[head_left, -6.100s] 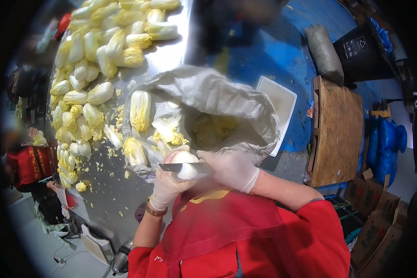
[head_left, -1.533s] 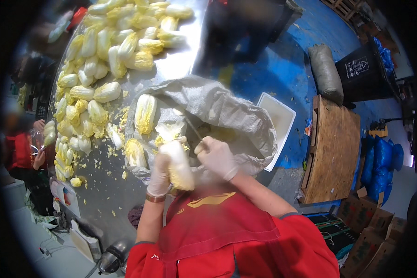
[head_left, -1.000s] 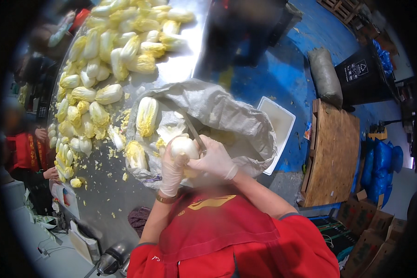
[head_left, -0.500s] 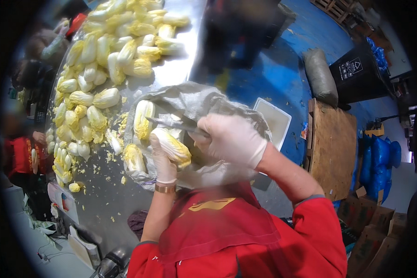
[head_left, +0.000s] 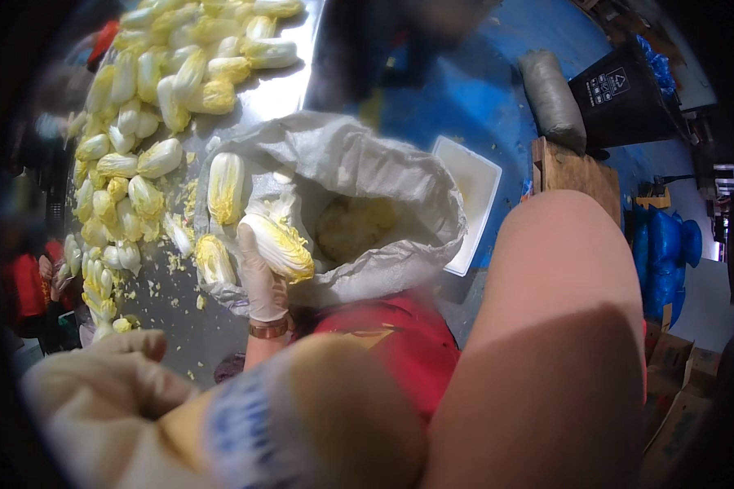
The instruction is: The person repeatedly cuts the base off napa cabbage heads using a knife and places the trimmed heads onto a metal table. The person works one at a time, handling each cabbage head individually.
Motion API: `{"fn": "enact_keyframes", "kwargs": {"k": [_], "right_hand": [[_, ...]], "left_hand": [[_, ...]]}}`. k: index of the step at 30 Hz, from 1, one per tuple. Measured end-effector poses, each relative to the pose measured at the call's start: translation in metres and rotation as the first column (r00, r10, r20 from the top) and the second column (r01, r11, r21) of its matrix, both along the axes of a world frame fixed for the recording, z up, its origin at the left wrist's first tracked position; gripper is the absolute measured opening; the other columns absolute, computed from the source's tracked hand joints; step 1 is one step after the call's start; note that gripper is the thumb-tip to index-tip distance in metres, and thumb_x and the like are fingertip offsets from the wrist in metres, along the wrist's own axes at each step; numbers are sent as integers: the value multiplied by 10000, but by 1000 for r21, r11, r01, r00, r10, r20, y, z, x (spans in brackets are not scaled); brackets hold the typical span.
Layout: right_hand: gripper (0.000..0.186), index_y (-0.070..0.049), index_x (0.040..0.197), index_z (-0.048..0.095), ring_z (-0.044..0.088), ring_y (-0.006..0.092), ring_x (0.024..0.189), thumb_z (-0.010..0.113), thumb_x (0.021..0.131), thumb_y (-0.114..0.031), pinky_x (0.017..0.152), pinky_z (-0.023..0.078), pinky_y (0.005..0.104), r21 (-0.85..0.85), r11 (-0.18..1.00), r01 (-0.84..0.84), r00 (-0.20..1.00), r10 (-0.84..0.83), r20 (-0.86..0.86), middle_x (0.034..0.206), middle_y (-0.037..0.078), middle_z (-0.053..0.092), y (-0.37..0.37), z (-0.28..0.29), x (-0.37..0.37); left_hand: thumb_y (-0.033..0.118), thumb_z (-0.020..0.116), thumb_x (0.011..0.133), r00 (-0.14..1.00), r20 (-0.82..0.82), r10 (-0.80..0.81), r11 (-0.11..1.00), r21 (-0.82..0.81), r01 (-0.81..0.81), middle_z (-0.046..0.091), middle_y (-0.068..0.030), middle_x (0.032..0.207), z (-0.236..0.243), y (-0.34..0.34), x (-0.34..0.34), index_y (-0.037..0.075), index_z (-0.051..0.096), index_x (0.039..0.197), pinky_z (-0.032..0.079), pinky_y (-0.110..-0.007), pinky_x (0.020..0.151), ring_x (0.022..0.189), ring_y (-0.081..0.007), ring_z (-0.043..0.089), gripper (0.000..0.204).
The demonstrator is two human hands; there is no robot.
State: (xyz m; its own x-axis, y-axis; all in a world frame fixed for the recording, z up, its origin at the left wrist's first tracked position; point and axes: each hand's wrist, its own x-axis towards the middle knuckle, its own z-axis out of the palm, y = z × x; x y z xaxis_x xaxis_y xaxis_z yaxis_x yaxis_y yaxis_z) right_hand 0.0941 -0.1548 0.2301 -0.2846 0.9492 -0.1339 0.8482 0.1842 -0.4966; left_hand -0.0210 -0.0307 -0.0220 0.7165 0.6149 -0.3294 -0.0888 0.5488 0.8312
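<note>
We are holding one pale, yellow-tipped cabbage (head_left: 279, 248) in our left hand (head_left: 261, 281), near the middle of the scene, above the left side of a white sack (head_left: 347, 285). The thin-gloved fingers are wrapping round its near left side, with the thumb pointing away from us, and a brown band (head_left: 269, 328) is circling that wrist. Our right arm (head_left: 538, 342) is filling the near right, very close, and our right hand (head_left: 98, 399) is showing gloved and blurred at the near left; we cannot tell how far its fingers are closing or whether they are gripping anything.

The sack is gaping to the right of the cabbage, with yellowish leaves (head_left: 357, 224) lying inside. Two more cabbages are lying on its left side, a far one (head_left: 225, 189) and a nearer one (head_left: 214, 259). Beyond these, a big heap of cabbages (head_left: 189, 77) is covering the far left of the worktop (head_left: 171, 301), and small scraps are dotting the metal nearer us.

To the right of the sack, a white tray (head_left: 475, 183) is sitting beside the blue floor (head_left: 440, 94). Farther right, a stuffed grey bag (head_left: 551, 98) is leaning near a black bin (head_left: 620, 114), and blue bags (head_left: 669, 253) are standing beyond a wooden board (head_left: 579, 175).
</note>
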Motion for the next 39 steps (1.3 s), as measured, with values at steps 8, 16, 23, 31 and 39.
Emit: {"fn": "enact_keyframes", "kwargs": {"k": [8,16,23,31,39], "right_hand": [[230,-58,995,649,680,322,824,655,797,-174,717,538,422,33,992,-118,990,120,-68,881,132,677,14,-1,0],[261,-62,1028,655,683,322,841,652,791,-172,733,540,421,50,997,-66,980,74,-185,899,133,685,25,-1,5],[281,-69,1126,666,683,282,896,651,865,-173,794,531,332,-17,716,698,537,-538,-650,1002,178,678,-4,-133,23],[503,-52,1204,608,636,333,915,700,837,-384,799,517,388,-88,512,854,354,-697,-624,1030,156,631,-26,-200,-7],[316,-41,1106,643,646,323,831,649,857,-236,736,528,373,96,404,910,364,-665,-652,964,165,643,-21,-217,-17]], "left_hand": [[610,586,874,997,-38,64,996,58,-62,580,-110,1213,8,2,-19,50,424,1371,509,-377,957,1109,-233,584,766],[621,591,864,998,27,56,998,-13,-55,582,-107,1206,28,-2,-9,51,426,1368,513,-372,950,1097,-226,588,778],[646,601,839,974,219,-64,962,-246,119,590,-93,1171,43,7,-9,51,438,1356,520,-355,925,1066,-203,591,804],[567,643,870,968,-38,-248,938,241,250,567,-22,1143,45,-32,6,36,496,1290,454,-264,882,1010,-117,545,692],[566,601,897,983,-52,-177,945,270,185,575,-39,1136,48,-40,6,32,487,1293,471,-278,875,1015,-127,557,674]]}}
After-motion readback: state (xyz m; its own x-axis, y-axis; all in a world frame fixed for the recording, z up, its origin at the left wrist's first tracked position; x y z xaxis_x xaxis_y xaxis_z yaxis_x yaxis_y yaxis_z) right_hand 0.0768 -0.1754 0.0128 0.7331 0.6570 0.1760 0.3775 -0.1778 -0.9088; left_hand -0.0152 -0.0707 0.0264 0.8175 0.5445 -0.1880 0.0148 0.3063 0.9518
